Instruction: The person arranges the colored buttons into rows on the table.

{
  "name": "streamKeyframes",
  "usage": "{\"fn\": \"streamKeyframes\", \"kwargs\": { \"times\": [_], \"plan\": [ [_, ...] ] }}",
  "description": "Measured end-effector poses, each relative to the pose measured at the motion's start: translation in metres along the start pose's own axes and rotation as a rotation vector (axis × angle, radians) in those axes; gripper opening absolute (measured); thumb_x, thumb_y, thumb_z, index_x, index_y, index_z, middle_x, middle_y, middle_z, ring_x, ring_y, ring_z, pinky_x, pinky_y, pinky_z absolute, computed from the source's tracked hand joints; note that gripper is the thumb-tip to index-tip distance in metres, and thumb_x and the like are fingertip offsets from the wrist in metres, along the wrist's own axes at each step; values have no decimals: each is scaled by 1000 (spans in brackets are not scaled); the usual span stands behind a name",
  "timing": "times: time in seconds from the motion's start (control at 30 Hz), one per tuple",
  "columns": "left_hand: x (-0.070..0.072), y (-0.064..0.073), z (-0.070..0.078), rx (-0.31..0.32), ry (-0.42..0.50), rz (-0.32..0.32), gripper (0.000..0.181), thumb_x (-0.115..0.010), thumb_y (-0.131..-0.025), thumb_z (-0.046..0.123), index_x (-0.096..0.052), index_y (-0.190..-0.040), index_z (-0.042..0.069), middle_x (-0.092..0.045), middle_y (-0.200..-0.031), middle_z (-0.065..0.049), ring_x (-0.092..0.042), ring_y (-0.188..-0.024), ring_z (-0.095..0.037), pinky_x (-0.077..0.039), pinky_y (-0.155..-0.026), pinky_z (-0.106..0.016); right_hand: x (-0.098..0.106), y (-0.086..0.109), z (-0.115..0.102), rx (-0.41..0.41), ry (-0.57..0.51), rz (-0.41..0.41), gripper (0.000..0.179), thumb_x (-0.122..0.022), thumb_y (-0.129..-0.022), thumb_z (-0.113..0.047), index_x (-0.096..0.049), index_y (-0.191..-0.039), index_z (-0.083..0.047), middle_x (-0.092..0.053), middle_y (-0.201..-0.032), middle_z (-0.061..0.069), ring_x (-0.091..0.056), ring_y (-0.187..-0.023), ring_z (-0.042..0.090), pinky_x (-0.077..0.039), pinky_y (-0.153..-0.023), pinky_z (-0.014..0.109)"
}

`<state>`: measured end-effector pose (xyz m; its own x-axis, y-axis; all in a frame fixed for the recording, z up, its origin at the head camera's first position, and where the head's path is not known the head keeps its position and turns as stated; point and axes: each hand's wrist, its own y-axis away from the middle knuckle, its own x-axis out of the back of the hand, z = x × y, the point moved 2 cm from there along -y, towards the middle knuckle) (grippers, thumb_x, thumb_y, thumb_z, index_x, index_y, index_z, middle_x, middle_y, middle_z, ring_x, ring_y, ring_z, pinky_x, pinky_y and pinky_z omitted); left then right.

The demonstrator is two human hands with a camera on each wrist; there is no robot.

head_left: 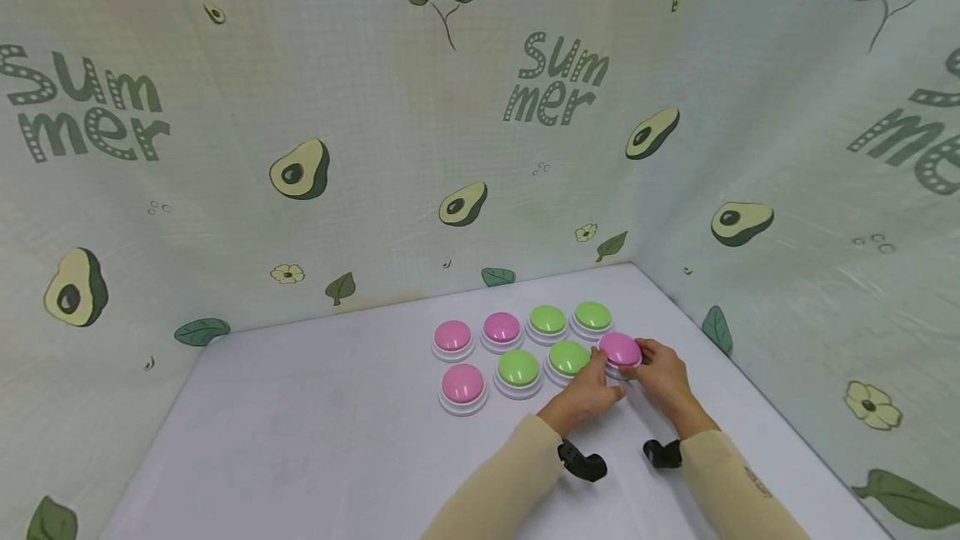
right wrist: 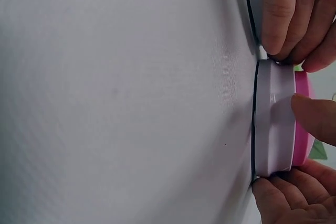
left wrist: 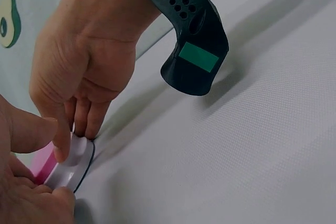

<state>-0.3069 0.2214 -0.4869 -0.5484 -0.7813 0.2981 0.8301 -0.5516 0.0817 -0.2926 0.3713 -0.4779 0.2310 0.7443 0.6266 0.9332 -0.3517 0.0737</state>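
Note:
A pink push button (head_left: 620, 348) with a white round base stands at the right end of the near row. My left hand (head_left: 588, 398) grips its left side, with fingertips at the white base (right wrist: 281, 114) in the right wrist view. From the right side, my right hand (head_left: 662, 375) holds the same button with thumb and fingers. In the left wrist view, the right hand (left wrist: 86, 61) and left hand (left wrist: 31, 195) meet around the base. Just left of it sits a green push button (head_left: 568, 357), close to the left fingers.
Other buttons stand in two rows: pink ones (head_left: 452, 336) (head_left: 502, 327) (head_left: 462, 383) on the left, green ones (head_left: 519, 367) (head_left: 547, 319) (head_left: 593, 315) toward the right. The white table (head_left: 300, 423) meets a printed curtain (head_left: 360, 232) behind and on the right.

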Motion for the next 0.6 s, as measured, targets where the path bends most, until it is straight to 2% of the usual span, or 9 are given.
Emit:
{"fn": "streamKeyframes", "kwargs": {
  "times": [0.43, 0.6],
  "plan": [
    [1, 5, -3, 21, 36, -24, 81, -71, -96, 8, -28, -163, -3, -18, -173, -18, -17, -160, -26, -18, -130, -37, -4, 0, 4, 38, 7, 15, 73, -74, -93, -5, -36, -150, 20, -40, -151, 41, -40, -143, 55, -35, -120, 61],
    [3, 9, -2, 7, 17, -31, 81, -74, -96, 14, -32, -164, 4, -22, -173, -17, -28, -156, -28, -26, -128, -37, -5, 2, 2, 40, 19, 33, 73, -74, -92, -6, -36, -148, 22, -41, -150, 42, -41, -141, 56, -35, -120, 62]
  ]
}}
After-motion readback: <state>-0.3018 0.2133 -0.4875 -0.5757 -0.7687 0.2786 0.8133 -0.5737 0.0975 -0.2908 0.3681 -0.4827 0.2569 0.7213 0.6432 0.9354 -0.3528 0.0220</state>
